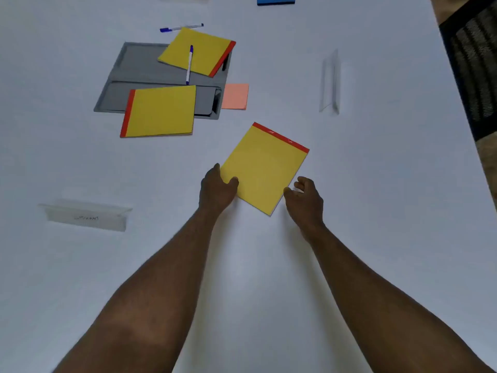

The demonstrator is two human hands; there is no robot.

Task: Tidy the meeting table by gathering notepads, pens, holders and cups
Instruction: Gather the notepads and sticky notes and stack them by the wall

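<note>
Lying flat at far left on the white worktop [363, 238], a clear name holder [86, 215] is seen, faint writing on its face, unreadable. Further back, a grey tray [134, 68] is noted; a yellow notepad [161, 111] with its red binding to the left is laid over the tray's near edge. A second yellow notepad [197, 51] is propped across the tray's far right corner, a blue-capped pen [189, 65] resting on it. Another pen [180, 27] is seen just behind that pad. A pink sticky pad [234, 96] is placed just beside the tray's right end.

Nearer centre, a third yellow notepad [265, 168] is laid askew, red binding away from the person. Its near-left corner is pinched by the left hand [216, 188], thumb on top. The right hand [305, 197] is held at the pad's lower right edge, fingers loosely curled, the grip apart; contact cannot be told.

A blue block [275, 0] is cut off at the top edge. A second clear holder [330, 82] stands well apart to the right. A dark chair [473, 63] is seen at far right.
</note>
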